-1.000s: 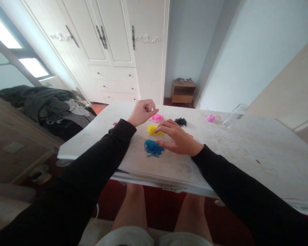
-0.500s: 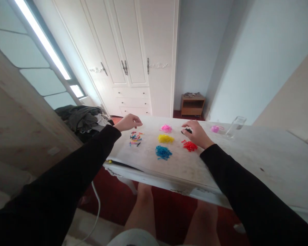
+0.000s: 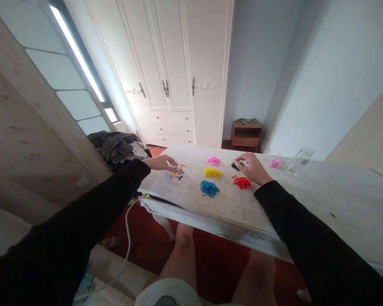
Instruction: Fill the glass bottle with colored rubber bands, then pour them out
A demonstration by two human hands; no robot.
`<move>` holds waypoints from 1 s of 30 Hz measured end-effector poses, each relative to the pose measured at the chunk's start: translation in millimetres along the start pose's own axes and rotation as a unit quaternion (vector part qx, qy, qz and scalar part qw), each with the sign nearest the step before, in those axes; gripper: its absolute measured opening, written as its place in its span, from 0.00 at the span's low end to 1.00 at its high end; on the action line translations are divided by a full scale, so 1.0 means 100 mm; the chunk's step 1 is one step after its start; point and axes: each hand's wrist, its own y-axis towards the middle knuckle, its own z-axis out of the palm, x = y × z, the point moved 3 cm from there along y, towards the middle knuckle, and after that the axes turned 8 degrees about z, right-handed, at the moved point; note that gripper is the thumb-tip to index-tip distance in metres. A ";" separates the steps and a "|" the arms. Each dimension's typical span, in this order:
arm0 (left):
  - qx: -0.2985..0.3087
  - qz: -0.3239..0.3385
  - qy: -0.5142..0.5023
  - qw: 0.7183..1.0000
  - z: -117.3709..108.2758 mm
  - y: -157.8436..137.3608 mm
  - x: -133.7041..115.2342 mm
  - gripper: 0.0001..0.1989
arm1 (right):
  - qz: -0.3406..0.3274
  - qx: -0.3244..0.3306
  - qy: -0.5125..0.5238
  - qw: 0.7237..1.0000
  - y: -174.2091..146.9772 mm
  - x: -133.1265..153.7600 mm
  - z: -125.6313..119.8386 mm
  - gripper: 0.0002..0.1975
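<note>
Head view. Surface (image 3: 230, 210), white, scuffed: carrying small, thin, loose pieces in separate piles.

Left hand (image 3: 162, 162), black-sleeved: fingers curving down at the mixed pile (image 3: 178, 173), partly covering its far left side; grip looking narrow, but whether it is holding a piece cannot be told. The mixed pile is lying loosely spread on the left part of the surface.

Right hand (image 3: 253, 168), black-sleeved: fingers bending over the black pile (image 3: 236, 166), which is lying partly hidden beneath them; whether this grip is closing on a piece cannot be told.

Red pile (image 3: 241, 182): lying just nearer than the black pile, beside the right hand.

Pink pile (image 3: 213, 160), yellow pile (image 3: 212, 172), blue pile (image 3: 210, 188): forming a column between the hands, pink farthest, blue nearest.

Purple object (image 3: 273, 163): sitting beyond the right hand, near a clear glass container (image 3: 300, 162).

Wardrobe (image 3: 207, 46), white: standing behind the surface.
</note>
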 end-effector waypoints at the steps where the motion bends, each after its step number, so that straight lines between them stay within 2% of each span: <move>1: 0.005 0.017 0.002 1.000 0.03 0.00 -0.03 0.25 | 0.002 0.003 0.000 1.000 0.00 0.00 0.00 0.08; 5: -0.006 0.053 0.016 0.998 0.13 0.04 -0.05 0.19 | 0.006 0.008 0.002 1.000 -0.01 0.02 0.00 0.07; 13: 0.001 0.053 0.049 0.997 0.20 0.13 0.02 0.13 | 0.007 0.024 -0.007 1.000 -0.01 -0.03 0.02 0.05; 20: -0.042 0.078 0.098 0.991 0.28 0.04 -0.10 0.05 | 0.008 0.036 -0.010 0.999 -0.01 -0.04 0.04 0.05; 26: -0.057 0.082 0.108 0.989 0.31 -0.02 -0.13 0.04 | 0.009 0.036 -0.006 0.999 -0.02 -0.05 0.05 0.05; 30: -0.081 0.077 0.102 0.988 0.26 0.02 -0.12 0.07 | 0.011 0.027 0.001 1.000 -0.02 -0.05 0.05 0.08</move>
